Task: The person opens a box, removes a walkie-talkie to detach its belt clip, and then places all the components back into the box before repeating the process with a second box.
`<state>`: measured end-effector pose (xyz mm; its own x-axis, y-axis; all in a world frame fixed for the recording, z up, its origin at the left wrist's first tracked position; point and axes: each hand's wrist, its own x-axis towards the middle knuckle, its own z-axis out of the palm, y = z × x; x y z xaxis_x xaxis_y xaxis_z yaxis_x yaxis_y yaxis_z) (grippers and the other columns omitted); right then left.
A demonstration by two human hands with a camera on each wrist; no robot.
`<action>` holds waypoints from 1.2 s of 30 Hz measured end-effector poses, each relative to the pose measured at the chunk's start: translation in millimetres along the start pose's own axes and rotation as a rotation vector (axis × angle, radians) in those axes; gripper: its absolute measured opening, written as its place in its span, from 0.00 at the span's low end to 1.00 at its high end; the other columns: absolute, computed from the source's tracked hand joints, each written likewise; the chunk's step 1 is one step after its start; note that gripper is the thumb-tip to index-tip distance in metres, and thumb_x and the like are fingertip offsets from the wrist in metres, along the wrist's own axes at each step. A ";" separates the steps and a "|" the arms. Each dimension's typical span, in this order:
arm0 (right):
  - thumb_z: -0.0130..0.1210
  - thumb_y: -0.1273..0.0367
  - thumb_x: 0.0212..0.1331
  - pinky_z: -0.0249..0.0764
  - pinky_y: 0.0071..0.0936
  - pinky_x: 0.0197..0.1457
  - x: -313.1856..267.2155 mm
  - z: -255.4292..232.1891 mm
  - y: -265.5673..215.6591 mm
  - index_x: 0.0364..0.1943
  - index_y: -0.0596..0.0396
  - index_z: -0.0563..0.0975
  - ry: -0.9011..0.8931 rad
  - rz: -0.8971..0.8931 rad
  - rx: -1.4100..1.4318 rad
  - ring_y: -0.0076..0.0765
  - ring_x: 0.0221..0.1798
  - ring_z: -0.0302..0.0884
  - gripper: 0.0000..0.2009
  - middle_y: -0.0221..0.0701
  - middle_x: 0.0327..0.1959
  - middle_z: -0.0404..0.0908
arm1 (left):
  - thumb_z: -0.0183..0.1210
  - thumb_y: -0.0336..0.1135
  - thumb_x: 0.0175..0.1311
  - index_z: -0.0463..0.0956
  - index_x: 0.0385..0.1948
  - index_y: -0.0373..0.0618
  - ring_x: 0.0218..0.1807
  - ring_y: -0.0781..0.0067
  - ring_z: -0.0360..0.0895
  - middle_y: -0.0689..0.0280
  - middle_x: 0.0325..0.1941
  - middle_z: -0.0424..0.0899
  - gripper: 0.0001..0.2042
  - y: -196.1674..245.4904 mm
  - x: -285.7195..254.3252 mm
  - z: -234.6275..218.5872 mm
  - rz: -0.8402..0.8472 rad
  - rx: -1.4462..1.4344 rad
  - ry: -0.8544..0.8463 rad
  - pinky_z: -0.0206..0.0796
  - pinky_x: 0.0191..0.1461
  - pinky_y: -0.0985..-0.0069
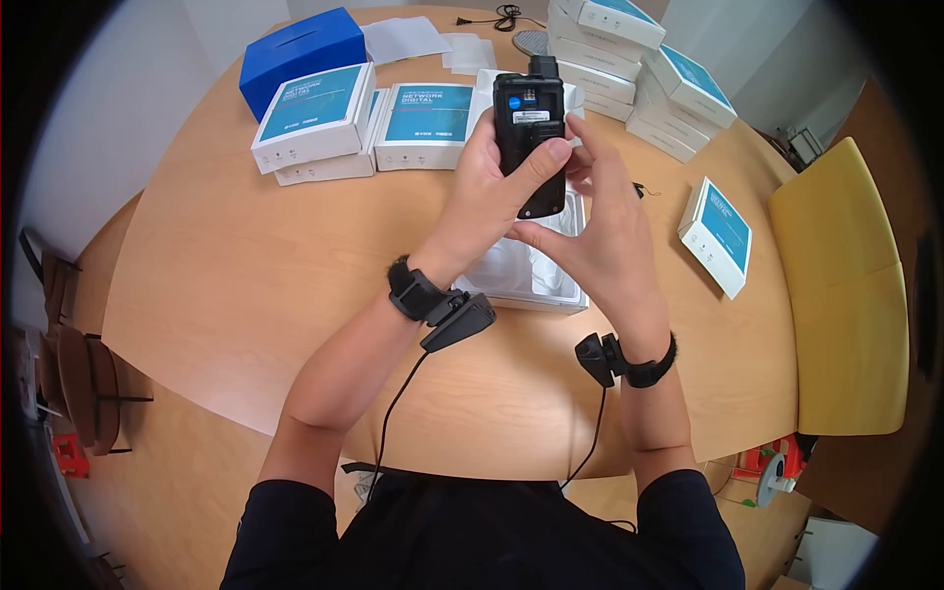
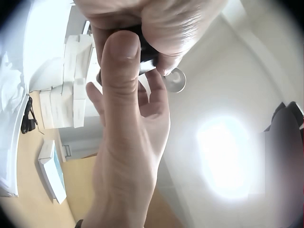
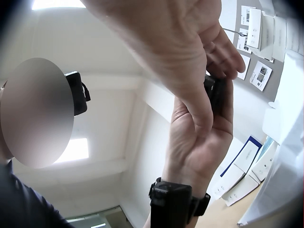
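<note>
A black two-way radio (image 1: 531, 147) stands upright over an open white box, its back with a blue sticker and white label facing the head camera. My left hand (image 1: 482, 192) grips it from the left, the thumb (image 1: 539, 165) lying across its back. From the right, my right hand (image 1: 615, 231) curves around the radio's lower part, with its fingertips at the side edge and its thumb near the bottom end. Clear plastic lines the open box (image 1: 536, 303) below. In the left wrist view, the radio (image 2: 148, 50) is mostly hidden between both hands.
Printed white boxes (image 1: 423, 128) and a blue box (image 1: 300, 54) stand at the back left. Stacked white boxes (image 1: 600, 79) rise at the back right, and a single box (image 1: 718, 236) lies at the right. A yellow chair (image 1: 841, 295) adjoins the table's right edge.
</note>
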<state>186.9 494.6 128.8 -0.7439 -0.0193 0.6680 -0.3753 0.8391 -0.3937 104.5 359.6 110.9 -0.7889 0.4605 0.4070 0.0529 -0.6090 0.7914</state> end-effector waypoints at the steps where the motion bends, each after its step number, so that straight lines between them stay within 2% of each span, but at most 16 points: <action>1: 0.88 0.64 0.33 0.84 0.39 0.53 2.4 -1.4 1.9 0.78 0.53 0.64 0.026 -0.040 -0.017 0.45 0.52 0.83 0.60 0.39 0.55 0.82 | 0.72 0.40 0.73 0.68 0.64 0.38 0.52 0.75 0.85 0.63 0.55 0.84 0.27 -1.9 1.4 -1.0 0.016 0.015 -0.013 0.81 0.58 0.73; 5: 0.89 0.64 0.29 0.82 0.41 0.58 6.3 -11.8 1.2 0.84 0.51 0.58 0.041 -0.067 0.004 0.46 0.58 0.80 0.68 0.39 0.58 0.79 | 0.71 0.42 0.74 0.69 0.63 0.37 0.50 0.75 0.86 0.62 0.54 0.85 0.26 1.2 -0.6 0.2 -0.012 0.017 -0.041 0.81 0.55 0.74; 8: 0.89 0.64 0.28 0.85 0.40 0.55 8.3 -13.6 2.5 0.85 0.49 0.56 0.084 -0.126 -0.063 0.46 0.55 0.82 0.70 0.40 0.59 0.77 | 0.71 0.42 0.74 0.70 0.62 0.37 0.48 0.75 0.86 0.63 0.53 0.85 0.26 2.0 -2.5 0.9 -0.046 0.046 -0.090 0.81 0.53 0.74; 11: 0.89 0.63 0.29 0.88 0.38 0.49 8.5 -17.4 0.6 0.84 0.47 0.58 -0.008 -0.081 0.079 0.45 0.52 0.84 0.69 0.40 0.62 0.75 | 0.68 0.44 0.76 0.70 0.67 0.37 0.48 0.72 0.89 0.56 0.56 0.87 0.27 -1.9 -4.2 -1.4 -0.062 0.090 -0.138 0.85 0.51 0.74; 14: 0.89 0.64 0.31 0.90 0.37 0.45 8.3 -16.2 2.8 0.83 0.46 0.60 -0.015 -0.086 0.069 0.44 0.50 0.86 0.65 0.39 0.64 0.74 | 0.70 0.43 0.74 0.72 0.63 0.37 0.45 0.74 0.87 0.61 0.52 0.86 0.25 1.1 -5.0 1.0 -0.081 0.071 -0.129 0.82 0.50 0.75; 15: 0.88 0.65 0.32 0.90 0.37 0.46 8.5 -15.6 3.8 0.82 0.46 0.61 -0.008 -0.090 0.069 0.44 0.50 0.86 0.64 0.39 0.64 0.74 | 0.71 0.43 0.74 0.72 0.61 0.37 0.45 0.76 0.86 0.64 0.51 0.86 0.25 3.3 -5.3 2.0 -0.099 0.058 -0.125 0.81 0.50 0.76; 20: 0.87 0.68 0.36 0.90 0.37 0.48 8.5 -15.2 4.4 0.79 0.46 0.65 0.007 -0.088 0.057 0.45 0.51 0.85 0.58 0.39 0.64 0.74 | 0.72 0.43 0.73 0.73 0.60 0.37 0.44 0.76 0.86 0.63 0.51 0.86 0.25 5.2 -4.9 3.0 -0.106 0.062 -0.131 0.81 0.49 0.77; 36: 0.85 0.70 0.38 0.89 0.37 0.49 8.4 -11.0 9.2 0.73 0.46 0.69 0.097 -0.194 0.070 0.46 0.53 0.83 0.51 0.40 0.61 0.76 | 0.72 0.40 0.72 0.72 0.59 0.38 0.45 0.78 0.85 0.64 0.51 0.87 0.23 1.0 -6.0 4.8 -0.007 0.070 -0.147 0.81 0.50 0.77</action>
<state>183.3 508.2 137.7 -0.5986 -0.1214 0.7918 -0.5463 0.7848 -0.2927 112.3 359.3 111.5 -0.6916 0.5570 0.4598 0.0947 -0.5612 0.8223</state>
